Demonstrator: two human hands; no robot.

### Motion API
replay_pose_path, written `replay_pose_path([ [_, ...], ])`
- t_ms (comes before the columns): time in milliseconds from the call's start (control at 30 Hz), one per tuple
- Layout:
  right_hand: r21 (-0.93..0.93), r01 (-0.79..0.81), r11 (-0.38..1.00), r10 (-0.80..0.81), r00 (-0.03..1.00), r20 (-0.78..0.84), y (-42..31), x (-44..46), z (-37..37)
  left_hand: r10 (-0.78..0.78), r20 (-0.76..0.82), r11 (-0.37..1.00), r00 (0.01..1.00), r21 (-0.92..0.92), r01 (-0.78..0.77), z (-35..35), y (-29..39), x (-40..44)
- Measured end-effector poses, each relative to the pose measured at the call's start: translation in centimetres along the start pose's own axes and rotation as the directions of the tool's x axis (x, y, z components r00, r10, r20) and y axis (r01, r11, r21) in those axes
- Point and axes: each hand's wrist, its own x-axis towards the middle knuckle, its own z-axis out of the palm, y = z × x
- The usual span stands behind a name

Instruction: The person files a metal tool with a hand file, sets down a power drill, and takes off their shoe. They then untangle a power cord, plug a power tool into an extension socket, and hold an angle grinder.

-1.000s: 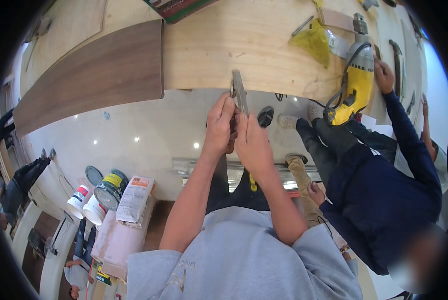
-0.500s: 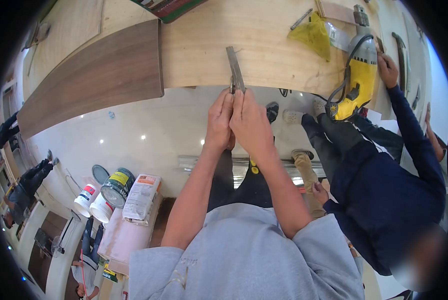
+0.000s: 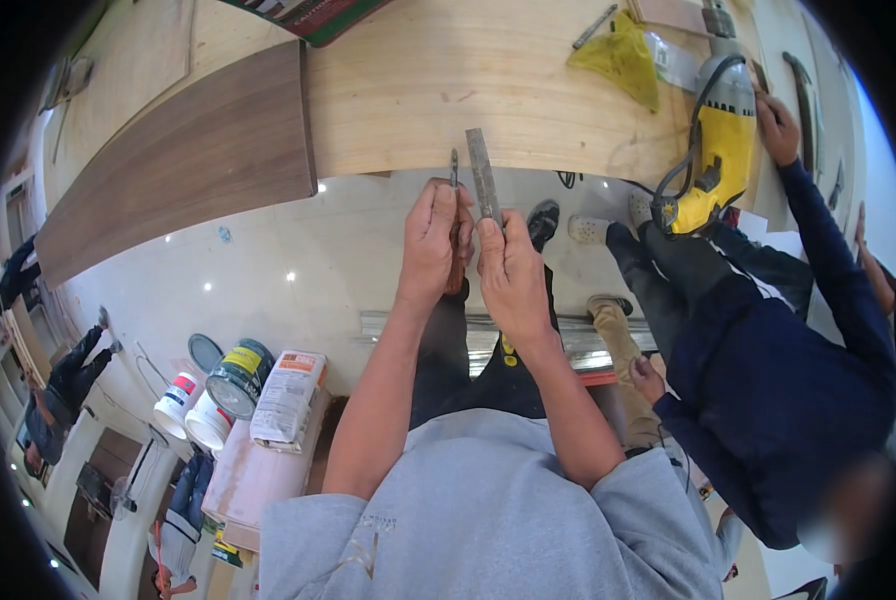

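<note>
Yellow-and-grey power drill at right of table, black cord looped along it. Crumpled yellow bag near drill. Dark brown board at left. Lower left: dark green bucket, two white buckets, printed sack. Person in navy top, far right.

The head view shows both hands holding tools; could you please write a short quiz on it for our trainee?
1. True or false: the right hand holds the flat metal bar.
2. Which lies nearer the yellow drill: A, the yellow plastic, or B, the dark brown board?
3. Which hand holds the brown-handled tool?

Key: 1. True; 2. A; 3. The left hand.
</note>
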Motion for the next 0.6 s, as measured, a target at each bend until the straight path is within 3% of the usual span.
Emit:
replay_pose_path([
  [133,-0.010,-0.053,0.999,0.054,0.998,0.045,-0.8,0.4,-0.2,-0.011,-0.021,1.000,1.000,0.015,0.012,0.4,0.6,-0.1],
  [233,0.095,0.021,0.995,-0.024,0.999,0.028,0.4,0.8,0.9,0.001,-0.013,1.000,1.000,0.024,-0.001,0.1,0.5,0.1],
  [333,0.107,-0.004,0.994,-0.002,0.998,0.057,0.4,0.8,1.1,-0.007,0.008,0.999,1.000,0.036,0.007,-0.3,0.3,0.1],
  [467,0.038,0.011,0.999,-0.013,0.999,0.044,0.8,0.7,1.2,0.007,0.026,1.000,1.000,-0.001,-0.007,-0.7,-0.3,0.4],
  [600,-0.030,0.009,0.999,-0.008,0.999,0.042,-0.5,-0.1,0.8,0.037,-0.027,0.992,0.999,0.123,-0.033,-0.5,0.1,0.3],
])
